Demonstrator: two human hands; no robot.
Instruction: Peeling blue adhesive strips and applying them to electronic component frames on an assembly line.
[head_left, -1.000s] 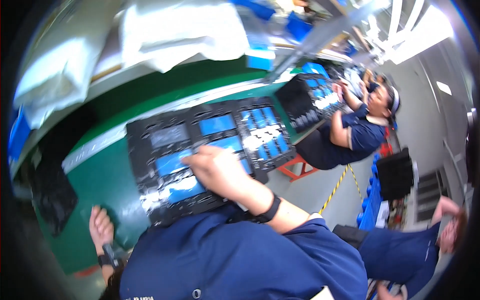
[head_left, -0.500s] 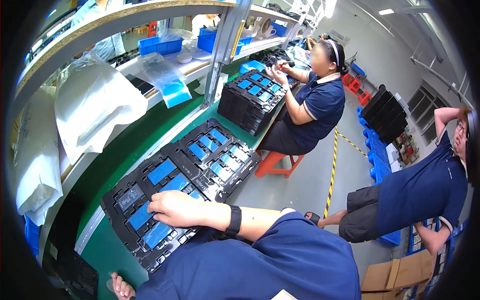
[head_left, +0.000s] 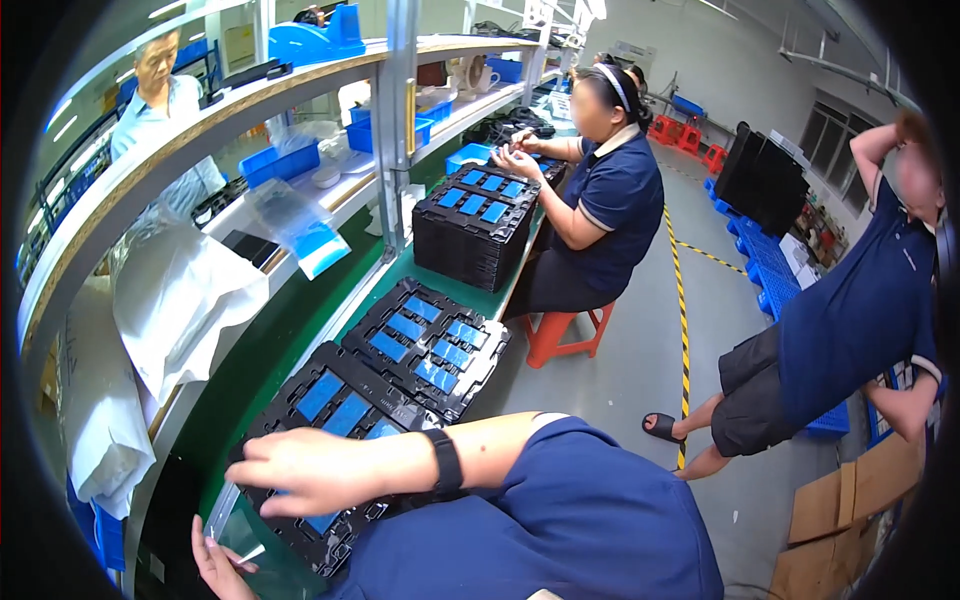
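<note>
My right hand (head_left: 315, 470), with a black band at its wrist, is over the left end of the near black tray (head_left: 375, 385). Its fingers are stretched out and apart, with nothing seen in them. Blue-faced flat pieces (head_left: 347, 413) sit in the tray's pockets; the hand hides some of them. At the lower left, my left hand (head_left: 218, 568) is beside the tray, a clear plastic film (head_left: 240, 535) between thumb and fingers. Just beyond lies a second black tray (head_left: 425, 340) with similar blue pieces.
A tall stack of black trays (head_left: 470, 250) stands farther along the green bench, where a seated co-worker (head_left: 610, 200) handles something small. White plastic bags (head_left: 185, 300) and blue bins (head_left: 280, 163) line the shelf at left. Another person (head_left: 850, 290) stands at right, near cardboard boxes (head_left: 850, 510).
My right hand has lifted off the blue pieces and moved left towards my left hand. My left hand has come up and left, with the clear film more visible. The view has shifted.
</note>
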